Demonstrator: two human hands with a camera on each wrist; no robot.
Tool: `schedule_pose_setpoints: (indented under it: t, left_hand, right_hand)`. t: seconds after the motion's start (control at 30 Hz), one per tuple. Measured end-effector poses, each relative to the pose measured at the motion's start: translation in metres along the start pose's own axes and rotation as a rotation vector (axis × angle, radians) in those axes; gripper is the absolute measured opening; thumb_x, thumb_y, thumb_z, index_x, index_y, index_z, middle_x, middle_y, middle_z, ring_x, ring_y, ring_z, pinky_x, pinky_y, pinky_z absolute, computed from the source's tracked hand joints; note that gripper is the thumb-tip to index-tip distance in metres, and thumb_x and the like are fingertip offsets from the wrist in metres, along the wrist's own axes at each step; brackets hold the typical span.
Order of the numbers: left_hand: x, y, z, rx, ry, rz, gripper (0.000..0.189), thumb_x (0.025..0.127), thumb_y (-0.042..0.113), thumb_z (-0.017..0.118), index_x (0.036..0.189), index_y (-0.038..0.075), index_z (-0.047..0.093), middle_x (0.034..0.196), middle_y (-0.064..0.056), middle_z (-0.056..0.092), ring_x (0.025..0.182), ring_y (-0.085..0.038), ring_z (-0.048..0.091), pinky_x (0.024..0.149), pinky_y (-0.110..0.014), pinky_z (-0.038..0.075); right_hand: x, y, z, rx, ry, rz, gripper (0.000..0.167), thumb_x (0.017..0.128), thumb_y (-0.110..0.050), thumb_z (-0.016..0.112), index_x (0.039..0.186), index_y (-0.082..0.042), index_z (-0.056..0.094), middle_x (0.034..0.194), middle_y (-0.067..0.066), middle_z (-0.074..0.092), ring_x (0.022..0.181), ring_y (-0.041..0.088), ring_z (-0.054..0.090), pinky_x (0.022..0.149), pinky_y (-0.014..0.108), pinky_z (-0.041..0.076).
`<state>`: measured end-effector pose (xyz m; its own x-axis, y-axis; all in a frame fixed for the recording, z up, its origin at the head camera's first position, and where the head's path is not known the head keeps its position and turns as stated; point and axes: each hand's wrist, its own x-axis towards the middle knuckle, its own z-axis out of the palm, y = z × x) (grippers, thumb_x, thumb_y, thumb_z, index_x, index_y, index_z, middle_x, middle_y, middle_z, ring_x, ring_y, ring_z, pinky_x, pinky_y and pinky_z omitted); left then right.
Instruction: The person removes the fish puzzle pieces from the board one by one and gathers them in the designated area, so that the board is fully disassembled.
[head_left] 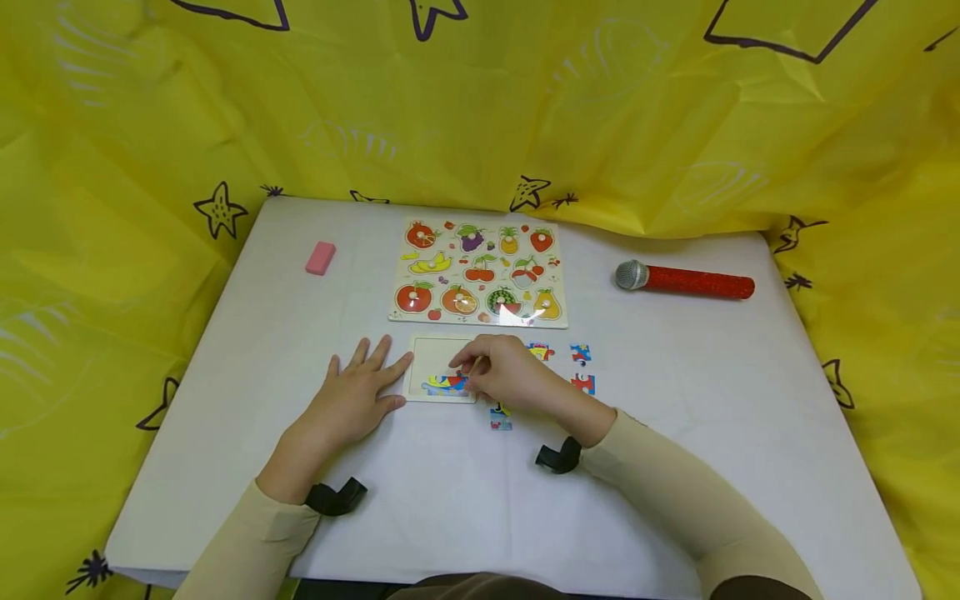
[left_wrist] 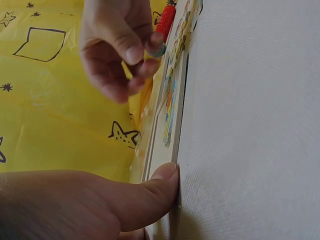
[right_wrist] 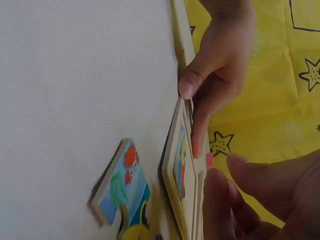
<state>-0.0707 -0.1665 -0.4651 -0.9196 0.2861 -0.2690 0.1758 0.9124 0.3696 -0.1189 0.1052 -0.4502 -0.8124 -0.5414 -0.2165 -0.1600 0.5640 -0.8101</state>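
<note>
My left hand (head_left: pixel 356 398) lies on the table with fingers spread. Its thumb and forefinger touch the left edge of a small wooden puzzle tray (head_left: pixel 435 354). Joined picture pieces (head_left: pixel 446 385) lie along the tray's bottom side. Over the tray's right part hovers my right hand (head_left: pixel 504 367), fingers loosely bent. The left wrist view shows this right hand (left_wrist: pixel 117 50) raised above the tray, with no piece visible between thumb and fingers. A loose puzzle piece (right_wrist: pixel 125 182) with a red crab lies on the table beside the tray in the right wrist view.
More loose puzzle pieces (head_left: pixel 581 353) lie right of the tray, partly behind the right hand. Behind it is a fruit peg puzzle board (head_left: pixel 480 271). A pink block (head_left: pixel 320 258) sits back left; a red-handled microphone (head_left: pixel 686 281) lies back right. Yellow cloth (head_left: pixel 480 108) surrounds the table.
</note>
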Motion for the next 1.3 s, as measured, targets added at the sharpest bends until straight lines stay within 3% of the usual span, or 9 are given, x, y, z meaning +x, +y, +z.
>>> schedule_pose_setpoints:
  t: [0.2, 0.37, 0.7, 1.0, 1.3]
  left_hand:
    - [0.001, -0.001, -0.001, 0.013, 0.003, 0.01, 0.07, 0.102, 0.035, 0.074, 0.165, 0.029, 0.044, 0.179, -0.017, 0.025, 0.165, -0.053, 0.014, 0.123, -0.086, 0.011]
    - [0.001, -0.001, 0.0, 0.006, 0.001, 0.01, 0.07, 0.102, 0.035, 0.074, 0.165, 0.029, 0.044, 0.179, -0.017, 0.024, 0.165, -0.053, 0.014, 0.123, -0.086, 0.011]
    - [0.0, -0.001, -0.001, -0.006, -0.004, 0.008, 0.071, 0.102, 0.034, 0.074, 0.165, 0.03, 0.043, 0.179, -0.016, 0.024, 0.166, -0.053, 0.013, 0.123, -0.086, 0.01]
    - [0.0, 0.0, -0.001, 0.0, -0.003, 0.002, 0.071, 0.102, 0.035, 0.074, 0.165, 0.03, 0.044, 0.179, -0.016, 0.024, 0.166, -0.053, 0.013, 0.123, -0.085, 0.01]
    - [0.001, 0.0, -0.001, 0.001, -0.002, 0.002, 0.071, 0.102, 0.035, 0.074, 0.165, 0.03, 0.044, 0.179, -0.016, 0.024, 0.166, -0.052, 0.013, 0.123, -0.086, 0.01]
  right_hand:
    - [0.025, -0.013, 0.016, 0.01, -0.072, -0.024, 0.032, 0.097, -0.001, 0.077, 0.127, -0.009, 0.078, 0.104, 0.004, 0.069, 0.068, 0.014, 0.066, 0.062, 0.024, 0.057]
    - [0.034, -0.015, 0.024, -0.072, -0.096, 0.008, 0.032, 0.095, -0.003, 0.081, 0.126, -0.01, 0.079, 0.098, 0.001, 0.068, 0.079, 0.013, 0.063, 0.067, 0.021, 0.055]
    - [0.034, -0.014, 0.027, -0.213, -0.11, -0.022, 0.024, 0.095, -0.007, 0.082, 0.118, -0.014, 0.084, 0.101, -0.003, 0.069, 0.091, 0.013, 0.06, 0.08, 0.025, 0.052]
    - [0.032, -0.015, 0.028, -0.214, -0.097, -0.037, 0.021, 0.095, -0.004, 0.08, 0.115, -0.011, 0.083, 0.104, 0.0, 0.07, 0.092, 0.014, 0.061, 0.082, 0.027, 0.054]
    - [0.033, -0.015, 0.027, -0.23, -0.083, -0.031, 0.017, 0.093, -0.004, 0.082, 0.107, -0.014, 0.081, 0.097, 0.0, 0.067, 0.09, 0.016, 0.06, 0.081, 0.028, 0.052]
